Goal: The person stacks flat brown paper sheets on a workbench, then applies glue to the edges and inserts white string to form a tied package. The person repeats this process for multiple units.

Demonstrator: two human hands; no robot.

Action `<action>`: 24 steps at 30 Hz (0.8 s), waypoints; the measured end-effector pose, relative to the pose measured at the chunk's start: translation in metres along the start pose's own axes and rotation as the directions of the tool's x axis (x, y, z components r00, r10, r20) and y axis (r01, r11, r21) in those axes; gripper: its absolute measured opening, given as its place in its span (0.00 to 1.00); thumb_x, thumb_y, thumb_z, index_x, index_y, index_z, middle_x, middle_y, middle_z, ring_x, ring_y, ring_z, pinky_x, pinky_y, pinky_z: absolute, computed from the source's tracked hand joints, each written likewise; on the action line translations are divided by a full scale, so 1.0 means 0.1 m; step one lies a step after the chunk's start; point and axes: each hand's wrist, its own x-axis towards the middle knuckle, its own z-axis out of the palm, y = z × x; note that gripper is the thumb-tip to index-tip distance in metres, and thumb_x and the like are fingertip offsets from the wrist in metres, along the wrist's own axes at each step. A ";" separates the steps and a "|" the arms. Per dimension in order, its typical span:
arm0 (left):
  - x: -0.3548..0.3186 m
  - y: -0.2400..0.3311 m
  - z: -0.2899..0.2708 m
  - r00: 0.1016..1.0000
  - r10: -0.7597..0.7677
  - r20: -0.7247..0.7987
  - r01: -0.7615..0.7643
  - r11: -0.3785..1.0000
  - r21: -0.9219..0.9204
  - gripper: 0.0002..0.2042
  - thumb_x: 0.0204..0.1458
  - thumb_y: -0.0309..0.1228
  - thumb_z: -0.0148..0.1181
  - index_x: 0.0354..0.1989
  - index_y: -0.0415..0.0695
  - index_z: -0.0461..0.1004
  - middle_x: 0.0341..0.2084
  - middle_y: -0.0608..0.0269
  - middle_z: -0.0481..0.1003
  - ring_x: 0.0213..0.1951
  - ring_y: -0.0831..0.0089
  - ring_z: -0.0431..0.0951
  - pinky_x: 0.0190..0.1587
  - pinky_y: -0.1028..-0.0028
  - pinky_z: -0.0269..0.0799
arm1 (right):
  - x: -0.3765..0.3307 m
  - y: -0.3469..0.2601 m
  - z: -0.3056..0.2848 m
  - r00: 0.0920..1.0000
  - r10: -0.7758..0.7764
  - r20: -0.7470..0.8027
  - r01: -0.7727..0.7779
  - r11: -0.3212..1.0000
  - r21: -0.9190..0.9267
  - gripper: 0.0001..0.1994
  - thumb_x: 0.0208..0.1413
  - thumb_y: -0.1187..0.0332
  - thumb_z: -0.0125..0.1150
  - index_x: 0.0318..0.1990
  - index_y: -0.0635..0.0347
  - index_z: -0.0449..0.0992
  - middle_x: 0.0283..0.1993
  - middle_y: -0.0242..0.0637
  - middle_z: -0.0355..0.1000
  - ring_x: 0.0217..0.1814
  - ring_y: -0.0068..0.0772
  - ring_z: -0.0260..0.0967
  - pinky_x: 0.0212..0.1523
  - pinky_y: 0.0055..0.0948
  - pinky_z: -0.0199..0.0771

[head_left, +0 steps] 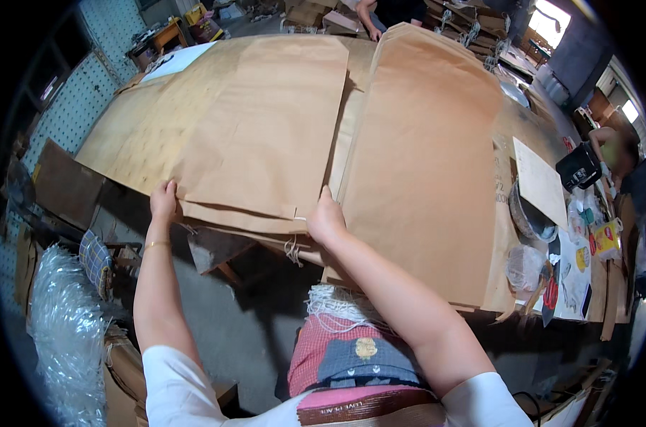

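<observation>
A large brown paper bag (269, 128) lies flat on the wooden table (116, 135), its near end at the table's front edge. My left hand (164, 201) pinches its near left corner, thumb on top. At the near right corner my right hand (326, 219) is closed on the edge, its fingers partly hidden. Layers of paper part slightly along the near end between my hands. A short white string (292, 249) hangs below that end, close to my right hand. Just right of the bag lies a tall stack of similar brown paper bags (422, 156).
At the table's right stand a metal basin (529, 217) under a pale board (541, 178), a black bin (579, 167) and red-handled scissors (550, 295). White strings (344, 302) lie over my lap. Clear plastic strips (66, 327) bulge at lower left. Other people are at the far side and far right.
</observation>
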 end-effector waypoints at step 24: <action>-4.01 2.61 0.85 0.184 0.814 0.551 -0.566 0.546 -0.618 0.03 0.42 0.25 0.61 0.25 0.41 0.77 0.23 0.58 0.73 0.32 0.58 0.75 0.35 0.64 0.71 | -2.25 2.28 -4.28 0.954 -0.160 -0.254 -0.130 0.541 -0.831 0.17 0.49 0.75 0.61 0.49 0.55 0.74 0.38 0.41 0.69 0.40 0.45 0.70 0.41 0.35 0.71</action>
